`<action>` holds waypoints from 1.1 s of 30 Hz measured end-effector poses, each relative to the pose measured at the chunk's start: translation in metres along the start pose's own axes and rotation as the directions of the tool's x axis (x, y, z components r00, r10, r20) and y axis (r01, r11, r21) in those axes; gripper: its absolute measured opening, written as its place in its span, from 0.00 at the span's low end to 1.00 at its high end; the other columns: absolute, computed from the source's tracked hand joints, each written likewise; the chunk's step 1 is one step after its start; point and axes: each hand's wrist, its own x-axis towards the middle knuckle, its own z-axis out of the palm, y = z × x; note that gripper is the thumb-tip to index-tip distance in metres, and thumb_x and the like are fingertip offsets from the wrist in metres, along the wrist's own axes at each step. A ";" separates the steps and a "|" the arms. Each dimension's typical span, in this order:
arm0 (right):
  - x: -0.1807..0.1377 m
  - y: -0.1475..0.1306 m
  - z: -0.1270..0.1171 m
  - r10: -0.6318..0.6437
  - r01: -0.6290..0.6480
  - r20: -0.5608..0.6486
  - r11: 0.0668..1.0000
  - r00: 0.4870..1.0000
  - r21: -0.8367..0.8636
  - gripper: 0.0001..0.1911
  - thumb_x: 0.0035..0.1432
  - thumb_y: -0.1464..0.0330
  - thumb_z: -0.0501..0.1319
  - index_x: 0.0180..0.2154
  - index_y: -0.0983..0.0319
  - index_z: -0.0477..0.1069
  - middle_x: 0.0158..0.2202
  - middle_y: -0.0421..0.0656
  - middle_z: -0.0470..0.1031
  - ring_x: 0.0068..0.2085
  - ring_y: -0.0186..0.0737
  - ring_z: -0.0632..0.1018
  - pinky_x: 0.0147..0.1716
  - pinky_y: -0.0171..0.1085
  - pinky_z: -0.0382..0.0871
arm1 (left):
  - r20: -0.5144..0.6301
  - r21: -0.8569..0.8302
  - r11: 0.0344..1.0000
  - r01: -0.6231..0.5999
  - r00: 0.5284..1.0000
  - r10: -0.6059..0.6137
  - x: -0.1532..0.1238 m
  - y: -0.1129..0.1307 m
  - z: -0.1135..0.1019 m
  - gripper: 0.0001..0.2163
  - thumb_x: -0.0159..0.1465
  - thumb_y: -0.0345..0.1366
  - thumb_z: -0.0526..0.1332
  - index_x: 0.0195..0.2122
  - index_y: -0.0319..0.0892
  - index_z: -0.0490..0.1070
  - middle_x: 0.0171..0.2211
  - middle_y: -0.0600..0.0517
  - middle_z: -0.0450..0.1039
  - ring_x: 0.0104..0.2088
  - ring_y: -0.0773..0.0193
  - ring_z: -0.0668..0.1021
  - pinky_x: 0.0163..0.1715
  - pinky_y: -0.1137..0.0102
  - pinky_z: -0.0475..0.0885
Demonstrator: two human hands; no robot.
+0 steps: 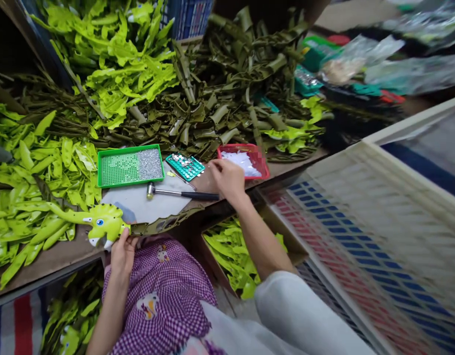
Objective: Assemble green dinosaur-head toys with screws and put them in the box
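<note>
- The left hand pinches a lime-green dinosaur head between thumb and fingers at its lower right; the head is at the table's front edge, above a purple checked garment.
- An olive plastic strip extends rightward from the head.
- The right hand is between a teal tray of silver discs and a red tray of white pieces; thumb and index fingertips are drawn close, but I cannot tell whether they hold anything.
- A black-handled hammer lies between the dinosaur head and the trays, its head on a white sheet.
- A green tray holds small silver parts.
- Olive parts heap up close behind the trays; lime pieces crowd the left.
- Below the table, a cardboard box holds more lime pieces; a pale plastic crate fills the right.
</note>
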 end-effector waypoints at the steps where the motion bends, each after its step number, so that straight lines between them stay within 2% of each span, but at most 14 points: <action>1: 0.017 0.011 0.004 -0.026 0.019 -0.050 0.991 0.998 -0.133 0.15 0.61 0.62 0.55 0.37 0.64 0.77 0.37 0.49 0.79 0.38 0.43 0.76 0.40 0.41 0.68 | -0.006 0.010 1.000 0.001 1.000 -0.001 0.000 -0.001 0.001 0.08 0.59 0.25 0.62 0.39 0.38 0.74 0.35 0.49 0.80 0.34 0.65 0.82 0.34 0.73 0.78; 3: 0.046 0.029 0.010 -0.114 0.088 -0.058 0.938 0.992 -0.334 0.15 0.63 0.66 0.52 0.43 0.64 0.75 0.42 0.51 0.77 0.43 0.45 0.75 0.42 0.42 0.66 | -0.006 0.024 1.000 -0.002 1.000 0.002 0.000 0.000 0.003 0.08 0.59 0.25 0.62 0.40 0.39 0.74 0.35 0.49 0.80 0.34 0.65 0.82 0.35 0.72 0.78; 5: 0.069 0.042 0.016 -0.240 0.232 0.042 0.856 0.970 -0.462 0.16 0.64 0.69 0.50 0.48 0.63 0.73 0.48 0.52 0.74 0.49 0.46 0.72 0.45 0.42 0.65 | -0.010 0.027 1.000 -0.015 1.000 0.015 -0.001 0.001 0.004 0.08 0.60 0.25 0.62 0.40 0.40 0.73 0.35 0.50 0.80 0.34 0.66 0.82 0.36 0.72 0.78; 8: 0.093 0.059 0.022 -0.358 0.436 0.250 0.709 0.899 -0.554 0.17 0.62 0.74 0.51 0.50 0.63 0.71 0.53 0.53 0.71 0.53 0.46 0.68 0.50 0.45 0.61 | -0.005 0.035 0.999 0.001 1.000 -0.001 -0.003 0.003 0.005 0.09 0.60 0.26 0.63 0.42 0.40 0.73 0.36 0.50 0.80 0.35 0.65 0.82 0.37 0.71 0.77; 10: 0.103 0.069 0.021 -0.397 0.509 0.318 0.660 0.861 -0.553 0.15 0.63 0.74 0.51 0.48 0.64 0.71 0.52 0.52 0.72 0.52 0.45 0.69 0.51 0.45 0.60 | 0.009 0.039 0.999 0.025 1.000 -0.025 -0.004 0.004 0.004 0.11 0.59 0.25 0.63 0.43 0.40 0.72 0.36 0.49 0.80 0.35 0.65 0.82 0.37 0.71 0.78; 13: 0.108 0.076 0.013 -0.459 0.551 0.307 0.655 0.834 -0.518 0.13 0.64 0.71 0.51 0.44 0.63 0.72 0.48 0.50 0.74 0.50 0.45 0.70 0.52 0.45 0.59 | 0.022 0.028 0.999 0.024 0.999 -0.025 -0.006 0.004 0.003 0.11 0.59 0.26 0.63 0.43 0.40 0.72 0.36 0.49 0.80 0.35 0.65 0.82 0.35 0.72 0.78; 15: 0.099 0.068 0.008 -0.488 0.528 0.216 0.704 0.845 -0.476 0.11 0.63 0.70 0.52 0.41 0.62 0.73 0.47 0.49 0.75 0.49 0.46 0.71 0.51 0.45 0.61 | 0.021 0.023 0.999 0.032 0.999 -0.033 -0.006 0.003 0.002 0.11 0.59 0.26 0.63 0.43 0.39 0.72 0.36 0.48 0.80 0.35 0.65 0.82 0.35 0.72 0.78; 19: 0.038 0.016 0.021 -0.425 0.384 -0.114 0.884 0.898 -0.267 0.10 0.62 0.68 0.53 0.40 0.63 0.71 0.39 0.50 0.77 0.41 0.43 0.75 0.42 0.41 0.68 | 0.002 0.027 0.999 0.037 0.999 -0.037 -0.006 0.001 0.003 0.10 0.59 0.26 0.64 0.43 0.39 0.72 0.37 0.49 0.80 0.34 0.65 0.82 0.34 0.73 0.77; 20: 0.018 -0.003 0.029 -0.431 0.410 -0.092 0.892 0.897 -0.190 0.10 0.62 0.68 0.53 0.40 0.63 0.71 0.37 0.48 0.77 0.38 0.42 0.76 0.39 0.40 0.69 | -0.001 0.027 0.999 0.023 1.000 -0.023 -0.006 0.000 0.003 0.10 0.59 0.27 0.64 0.42 0.40 0.73 0.37 0.49 0.80 0.34 0.65 0.82 0.34 0.73 0.77; 22: -0.022 -0.044 0.047 -0.473 0.477 0.067 0.873 0.879 -0.098 0.11 0.63 0.68 0.52 0.39 0.62 0.72 0.36 0.47 0.77 0.37 0.40 0.77 0.37 0.37 0.70 | -0.006 0.022 1.000 0.004 1.000 -0.004 -0.006 -0.002 0.003 0.10 0.58 0.28 0.65 0.41 0.40 0.73 0.37 0.50 0.80 0.33 0.65 0.81 0.33 0.72 0.77; 24: -0.050 -0.085 0.063 -0.448 0.493 0.280 0.862 0.849 -0.119 0.11 0.62 0.70 0.53 0.39 0.63 0.73 0.36 0.47 0.77 0.37 0.41 0.77 0.36 0.37 0.69 | -0.007 0.011 1.000 0.021 1.000 -0.020 -0.006 -0.003 0.003 0.10 0.56 0.28 0.66 0.40 0.39 0.73 0.36 0.50 0.80 0.33 0.65 0.81 0.33 0.72 0.77; 28: -0.063 -0.157 0.099 -0.320 0.543 0.626 0.816 0.711 -0.200 0.12 0.60 0.74 0.52 0.37 0.66 0.75 0.42 0.53 0.75 0.37 0.43 0.79 0.33 0.37 0.68 | 0.004 -0.017 0.999 0.031 1.000 -0.031 -0.006 -0.003 0.004 0.10 0.52 0.29 0.69 0.36 0.38 0.73 0.34 0.50 0.80 0.30 0.66 0.80 0.31 0.72 0.76; 31: -0.053 -0.177 0.127 -0.253 0.505 0.749 0.854 0.613 -0.125 0.13 0.62 0.71 0.53 0.41 0.66 0.75 0.46 0.54 0.75 0.40 0.46 0.79 0.35 0.39 0.70 | -0.022 -0.039 0.999 0.002 1.000 -0.002 -0.007 -0.004 0.004 0.12 0.49 0.30 0.72 0.33 0.38 0.71 0.31 0.51 0.79 0.28 0.66 0.80 0.32 0.72 0.76; 33: -0.050 -0.166 0.135 -0.304 0.443 0.717 0.896 0.627 -0.007 0.16 0.64 0.66 0.52 0.46 0.65 0.73 0.46 0.52 0.75 0.43 0.45 0.79 0.39 0.39 0.71 | -0.011 -0.043 0.999 0.010 1.000 -0.011 -0.008 -0.004 0.003 0.14 0.48 0.31 0.72 0.34 0.38 0.71 0.32 0.51 0.79 0.30 0.66 0.80 0.33 0.71 0.76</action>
